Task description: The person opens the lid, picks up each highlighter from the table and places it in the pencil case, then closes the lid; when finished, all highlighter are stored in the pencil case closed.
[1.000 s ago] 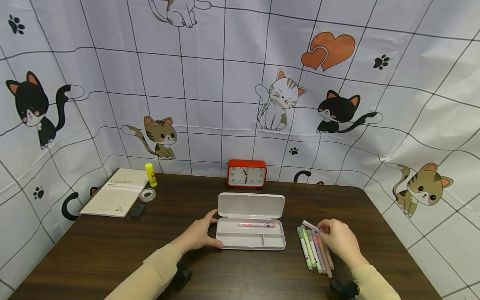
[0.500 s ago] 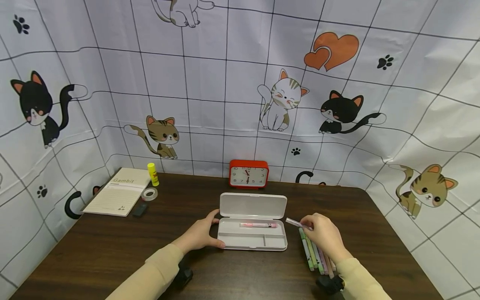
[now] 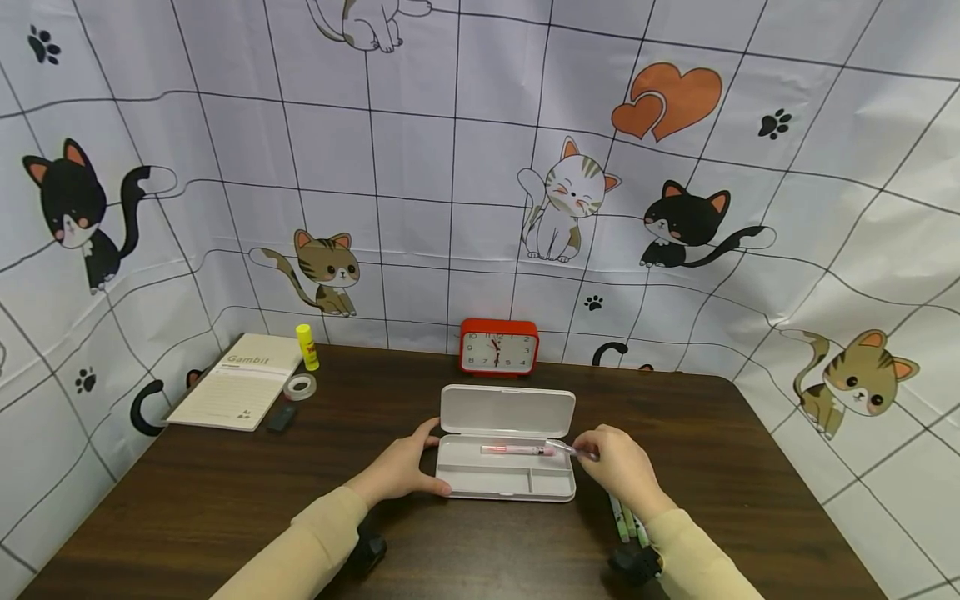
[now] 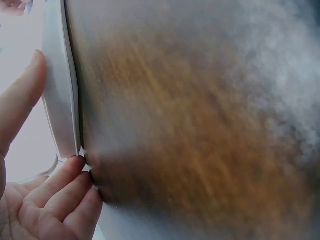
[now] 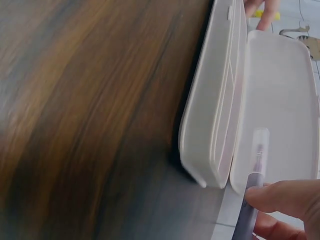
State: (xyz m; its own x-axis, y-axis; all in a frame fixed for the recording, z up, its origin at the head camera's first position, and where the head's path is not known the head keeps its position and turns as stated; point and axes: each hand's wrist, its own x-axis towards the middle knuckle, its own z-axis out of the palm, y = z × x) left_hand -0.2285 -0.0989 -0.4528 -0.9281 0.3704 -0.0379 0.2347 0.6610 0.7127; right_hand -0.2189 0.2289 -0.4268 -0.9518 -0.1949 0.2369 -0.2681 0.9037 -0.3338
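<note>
A white pencil case lies with its lid raised, a pink pen in its rear compartment. At its left end, my left hand holds the case, thumb at the front corner and fingers toward the back; the left wrist view shows the thumb on the case wall. My right hand pinches a marker with a clear cap and greyish-purple barrel. Its capped end reaches over the right side of the rear compartment, overlapping the pink pen's end in the head view.
Several green-toned markers show below the right forearm, partly covered by it. A red clock stands behind the case. Back left are a notepad, a yellow glue stick, a tape roll and a dark eraser-like block.
My right hand has carried the marker leftward from the row of markers to over the case's right end. The left hand keeps its place on the case.
</note>
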